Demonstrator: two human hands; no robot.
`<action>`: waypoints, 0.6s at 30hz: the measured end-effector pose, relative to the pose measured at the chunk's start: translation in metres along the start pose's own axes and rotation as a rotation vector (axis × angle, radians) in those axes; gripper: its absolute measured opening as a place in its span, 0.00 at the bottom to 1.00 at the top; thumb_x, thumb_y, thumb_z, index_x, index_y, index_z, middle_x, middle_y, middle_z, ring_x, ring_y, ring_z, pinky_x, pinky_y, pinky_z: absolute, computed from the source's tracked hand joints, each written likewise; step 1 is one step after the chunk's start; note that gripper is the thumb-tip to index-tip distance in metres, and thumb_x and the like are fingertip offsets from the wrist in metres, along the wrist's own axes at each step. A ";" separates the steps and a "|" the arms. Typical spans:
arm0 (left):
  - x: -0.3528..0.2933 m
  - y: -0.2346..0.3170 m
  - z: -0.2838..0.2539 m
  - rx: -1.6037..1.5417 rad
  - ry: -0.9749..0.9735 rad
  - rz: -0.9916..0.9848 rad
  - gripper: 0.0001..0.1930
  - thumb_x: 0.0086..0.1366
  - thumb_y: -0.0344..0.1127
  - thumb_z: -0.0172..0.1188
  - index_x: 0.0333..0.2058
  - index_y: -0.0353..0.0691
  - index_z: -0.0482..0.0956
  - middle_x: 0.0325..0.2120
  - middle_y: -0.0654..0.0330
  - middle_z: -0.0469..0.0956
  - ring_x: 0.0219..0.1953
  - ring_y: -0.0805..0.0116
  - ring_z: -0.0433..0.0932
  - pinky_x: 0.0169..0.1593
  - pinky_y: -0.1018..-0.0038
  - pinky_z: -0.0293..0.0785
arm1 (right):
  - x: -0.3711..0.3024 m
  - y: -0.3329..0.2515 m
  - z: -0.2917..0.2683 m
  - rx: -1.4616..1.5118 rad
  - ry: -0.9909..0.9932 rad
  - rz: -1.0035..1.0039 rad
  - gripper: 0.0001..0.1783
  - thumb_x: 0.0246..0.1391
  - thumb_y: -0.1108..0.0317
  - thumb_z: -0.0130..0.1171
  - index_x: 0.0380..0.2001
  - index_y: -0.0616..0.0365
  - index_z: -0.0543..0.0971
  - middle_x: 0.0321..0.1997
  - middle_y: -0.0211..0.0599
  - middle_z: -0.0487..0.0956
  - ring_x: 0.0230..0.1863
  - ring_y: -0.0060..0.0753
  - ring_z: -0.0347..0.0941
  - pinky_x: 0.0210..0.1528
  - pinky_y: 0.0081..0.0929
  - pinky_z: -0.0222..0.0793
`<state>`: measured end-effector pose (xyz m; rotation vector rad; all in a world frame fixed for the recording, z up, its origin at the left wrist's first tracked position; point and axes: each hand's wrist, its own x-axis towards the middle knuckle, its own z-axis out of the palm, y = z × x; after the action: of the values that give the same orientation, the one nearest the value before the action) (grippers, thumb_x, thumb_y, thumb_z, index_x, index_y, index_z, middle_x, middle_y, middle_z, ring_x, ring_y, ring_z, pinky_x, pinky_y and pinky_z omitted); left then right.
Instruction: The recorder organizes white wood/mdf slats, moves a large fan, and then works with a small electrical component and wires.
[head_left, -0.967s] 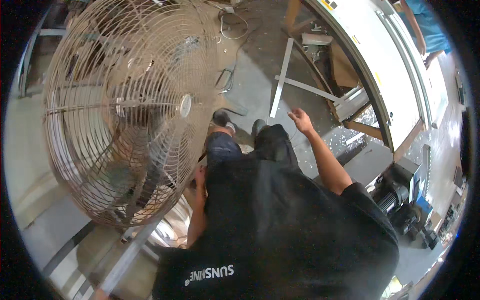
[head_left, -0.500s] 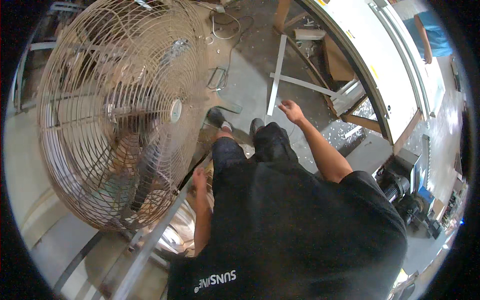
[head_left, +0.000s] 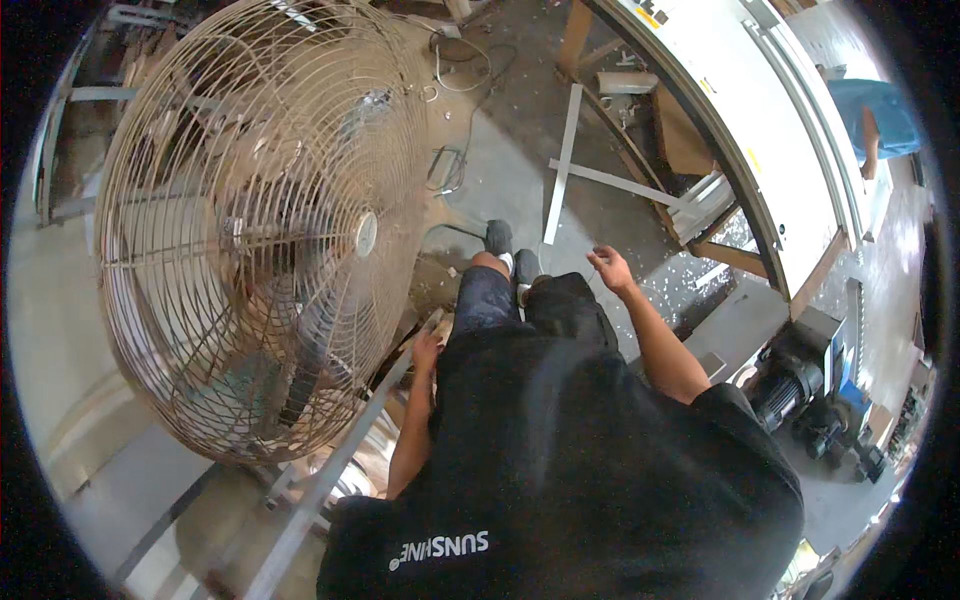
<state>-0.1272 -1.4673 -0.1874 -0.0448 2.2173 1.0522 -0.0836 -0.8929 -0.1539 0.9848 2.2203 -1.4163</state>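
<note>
I look down on my own black shirt, dark jeans and grey shoes [head_left: 498, 238]. My left hand [head_left: 427, 352] lies against the upper end of a long metal bar [head_left: 330, 478] that slants down to the lower left, beside the fan; its grip is not clear. My right hand [head_left: 610, 268] hangs free in front of my right knee, fingers spread, holding nothing. A large floor fan [head_left: 250, 230] with a round wire guard stands just to my left.
Two pale metal strips [head_left: 565, 170] lie crossed on the dusty concrete floor ahead. Cables [head_left: 455, 60] trail behind the fan. A long white panel [head_left: 720, 120] curves along the right. A dark motor unit [head_left: 800, 385] sits lower right. A person in a blue shirt [head_left: 865, 115] stands far right.
The view has shifted a little. My right hand has come down slightly toward my knee. My left hand stays at the metal bar.
</note>
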 end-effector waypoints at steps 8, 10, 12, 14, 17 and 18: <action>0.060 0.076 0.010 -0.393 0.080 -0.362 0.19 0.73 0.40 0.60 0.53 0.31 0.77 0.40 0.52 0.84 0.39 0.62 0.84 0.40 0.67 0.82 | -0.049 0.053 -0.046 0.001 0.075 0.138 0.31 0.64 0.45 0.64 0.53 0.65 0.80 0.43 0.39 0.84 0.40 0.30 0.80 0.46 0.31 0.75; 0.062 0.072 0.012 -0.306 0.022 -0.388 0.19 0.74 0.41 0.60 0.54 0.31 0.77 0.40 0.52 0.84 0.39 0.63 0.83 0.41 0.67 0.82 | -0.062 0.042 -0.049 0.078 0.059 0.232 0.35 0.62 0.40 0.64 0.52 0.65 0.81 0.46 0.48 0.86 0.47 0.42 0.82 0.53 0.37 0.76; 0.073 0.074 0.021 -0.432 0.140 -0.411 0.17 0.74 0.41 0.59 0.50 0.32 0.79 0.39 0.53 0.84 0.37 0.65 0.83 0.39 0.67 0.81 | -0.064 0.050 -0.056 0.069 0.072 0.251 0.33 0.63 0.42 0.64 0.52 0.65 0.81 0.45 0.43 0.85 0.44 0.36 0.81 0.49 0.34 0.76; 0.075 0.076 0.024 -0.465 0.191 -0.376 0.16 0.74 0.42 0.59 0.48 0.33 0.81 0.36 0.55 0.84 0.35 0.67 0.83 0.39 0.69 0.79 | -0.055 0.063 -0.060 0.065 0.084 0.256 0.31 0.64 0.44 0.64 0.52 0.65 0.80 0.43 0.39 0.84 0.41 0.31 0.80 0.45 0.30 0.76; 0.067 0.075 0.005 -0.380 0.224 -0.369 0.16 0.71 0.42 0.62 0.46 0.33 0.82 0.32 0.57 0.84 0.31 0.68 0.82 0.37 0.72 0.77 | -0.036 0.033 -0.046 0.147 0.025 0.219 0.30 0.63 0.45 0.65 0.53 0.61 0.80 0.46 0.39 0.85 0.43 0.32 0.82 0.45 0.30 0.76; 0.067 0.084 0.008 -0.392 0.239 -0.365 0.16 0.71 0.42 0.62 0.46 0.33 0.82 0.32 0.57 0.84 0.31 0.68 0.82 0.37 0.72 0.77 | -0.026 0.029 -0.049 0.139 0.019 0.202 0.30 0.63 0.45 0.65 0.53 0.61 0.80 0.46 0.39 0.85 0.43 0.32 0.82 0.45 0.30 0.76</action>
<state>-0.2002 -1.3888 -0.1736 -0.7521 2.0597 1.3013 -0.0404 -0.8511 -0.1354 1.2357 1.9915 -1.4882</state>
